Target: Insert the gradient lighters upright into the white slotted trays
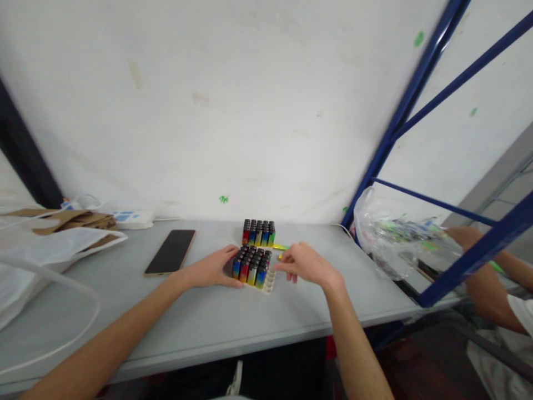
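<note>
Rows of upright lighters [250, 265] with black tops and rainbow-coloured bodies stand in a pale tray [268, 284]. Bare round slots show along the tray's right side. My left hand [214, 268] curves around the tray's left side, fingers behind and thumb in front, gripping it. Just right of the tray, my right hand [306, 263] is closed in a pinch. A small yellow bit shows by its fingertips; what it holds, if anything, is mostly hidden. Behind, a second group of lighters [259, 233] stands upright, with a yellow-green object [280, 247] lying at its right.
A dark phone [171, 253] lies left of my hand on the grey table [208, 322]. White plastic bags [45, 261] and cardboard [79, 221] are at the far left. On the right are a blue metal frame [391, 136], a clear bag [381, 244] and another person's arm [478, 266].
</note>
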Demonstrator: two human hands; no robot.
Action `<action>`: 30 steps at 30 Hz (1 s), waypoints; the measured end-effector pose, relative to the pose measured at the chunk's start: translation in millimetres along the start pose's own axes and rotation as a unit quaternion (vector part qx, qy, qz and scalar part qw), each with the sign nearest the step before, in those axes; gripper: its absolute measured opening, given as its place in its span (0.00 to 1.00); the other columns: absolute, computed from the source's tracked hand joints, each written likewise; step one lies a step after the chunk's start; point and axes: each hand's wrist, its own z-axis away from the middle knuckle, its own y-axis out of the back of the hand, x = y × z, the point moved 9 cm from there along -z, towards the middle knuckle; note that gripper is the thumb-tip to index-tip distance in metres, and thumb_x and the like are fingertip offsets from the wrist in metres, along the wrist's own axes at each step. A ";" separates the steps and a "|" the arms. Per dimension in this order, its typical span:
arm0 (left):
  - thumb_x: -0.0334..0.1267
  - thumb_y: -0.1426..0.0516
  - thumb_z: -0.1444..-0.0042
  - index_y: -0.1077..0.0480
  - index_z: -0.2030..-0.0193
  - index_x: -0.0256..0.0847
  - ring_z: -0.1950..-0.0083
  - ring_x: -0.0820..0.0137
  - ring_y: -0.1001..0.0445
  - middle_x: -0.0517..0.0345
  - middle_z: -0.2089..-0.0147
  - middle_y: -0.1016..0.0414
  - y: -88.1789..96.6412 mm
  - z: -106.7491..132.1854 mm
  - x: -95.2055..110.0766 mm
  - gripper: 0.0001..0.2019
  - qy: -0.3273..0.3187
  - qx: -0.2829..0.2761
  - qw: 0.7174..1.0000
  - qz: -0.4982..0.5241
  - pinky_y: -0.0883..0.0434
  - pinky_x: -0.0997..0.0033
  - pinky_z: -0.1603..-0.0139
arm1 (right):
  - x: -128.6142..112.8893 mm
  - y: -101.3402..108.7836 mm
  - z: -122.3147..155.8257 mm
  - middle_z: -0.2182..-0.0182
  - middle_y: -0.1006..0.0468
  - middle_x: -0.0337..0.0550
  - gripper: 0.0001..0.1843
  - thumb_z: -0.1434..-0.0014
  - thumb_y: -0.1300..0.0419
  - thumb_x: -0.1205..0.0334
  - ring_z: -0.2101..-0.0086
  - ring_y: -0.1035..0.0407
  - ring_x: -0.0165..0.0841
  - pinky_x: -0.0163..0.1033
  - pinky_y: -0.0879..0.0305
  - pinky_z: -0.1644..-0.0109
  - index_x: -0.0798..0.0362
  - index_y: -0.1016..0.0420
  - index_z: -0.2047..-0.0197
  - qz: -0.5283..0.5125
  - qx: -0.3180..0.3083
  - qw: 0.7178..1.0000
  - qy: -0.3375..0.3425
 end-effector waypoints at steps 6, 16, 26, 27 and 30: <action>0.60 0.26 0.50 0.29 0.33 0.44 0.32 0.44 0.28 0.46 0.33 0.27 -0.8 -0.3 -5.0 0.42 0.005 0.002 1.000 -0.002 0.31 0.52 0.28 | 76.0 50.4 -11.0 0.53 0.13 0.57 0.12 0.31 0.38 0.64 0.52 0.20 0.43 0.44 0.31 0.44 0.57 0.14 0.50 0.133 0.206 0.969 -0.044; 0.60 0.26 0.50 0.30 0.32 0.45 0.30 0.43 0.29 0.47 0.32 0.27 0.0 0.3 -3.2 0.43 0.022 -0.005 1.000 -0.002 0.33 0.52 0.26 | 130.7 19.3 -32.5 0.53 0.15 0.54 0.11 0.36 0.35 0.69 0.52 0.23 0.40 0.40 0.33 0.45 0.57 0.17 0.51 0.131 0.163 0.974 -0.090; 0.62 0.26 0.52 0.31 0.31 0.45 0.30 0.42 0.29 0.45 0.30 0.28 1.1 0.3 -3.7 0.45 0.021 0.003 1.000 -0.009 0.32 0.49 0.27 | 118.7 49.9 -23.0 0.57 0.15 0.49 0.27 0.45 0.29 0.37 0.56 0.20 0.42 0.48 0.25 0.48 0.51 0.24 0.54 -0.391 0.293 0.872 0.006; 0.62 0.26 0.52 0.31 0.31 0.44 0.30 0.42 0.29 0.45 0.30 0.28 1.2 0.3 -4.0 0.45 0.022 0.004 1.000 -0.009 0.32 0.50 0.27 | 112.0 47.3 -22.8 0.59 0.15 0.47 0.28 0.44 0.30 0.36 0.58 0.20 0.40 0.47 0.24 0.50 0.49 0.26 0.53 -0.440 0.278 0.854 0.014; 0.60 0.26 0.52 0.30 0.31 0.44 0.30 0.42 0.28 0.45 0.31 0.27 1.9 0.6 -2.8 0.45 0.018 0.007 1.000 -0.006 0.31 0.50 0.27 | 88.3 43.6 -20.8 0.66 0.20 0.39 0.28 0.43 0.29 0.36 0.66 0.23 0.35 0.42 0.24 0.57 0.47 0.29 0.52 -0.507 0.254 0.823 0.027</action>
